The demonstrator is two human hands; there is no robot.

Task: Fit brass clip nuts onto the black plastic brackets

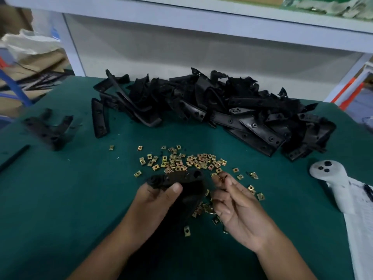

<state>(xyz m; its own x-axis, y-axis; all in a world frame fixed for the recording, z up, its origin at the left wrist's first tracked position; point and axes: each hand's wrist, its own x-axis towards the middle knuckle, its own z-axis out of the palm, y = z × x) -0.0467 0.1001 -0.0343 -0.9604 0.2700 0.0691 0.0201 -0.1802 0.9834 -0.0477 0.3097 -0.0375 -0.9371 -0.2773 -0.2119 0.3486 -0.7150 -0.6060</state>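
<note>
Two hands over table's near edge | left hand (155,201) grips black bracket (181,184), thumb on top | right hand (240,211) palm-up, fingertips pinching brass clip nut (222,178) | loose clip nuts (181,161) mid-table | bracket pile (222,106) at far edge

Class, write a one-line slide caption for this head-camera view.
Left hand grips a black bracket; right hand pinches a brass clip nut.
</note>
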